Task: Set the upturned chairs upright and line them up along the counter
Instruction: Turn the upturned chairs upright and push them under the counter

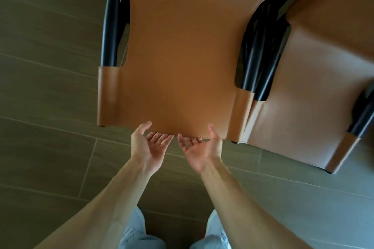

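A tan leather chair [178,56] with black frame tubes fills the middle of the head view, its near edge low and close to me. My left hand [148,145] is palm up at that edge, fingers straight and slipping under it, thumb raised against the leather. My right hand [199,147] mirrors it just to the right, palm up, fingertips under the stitched edge. Neither hand curls round the chair. A second tan chair [303,91] stands touching the first on its right side.
Grey-brown floor tiles [50,107] spread to the left and below the chairs. My legs in light trousers [137,234] show at the bottom edge. Black frame tubes [259,56] sit between the two chairs.
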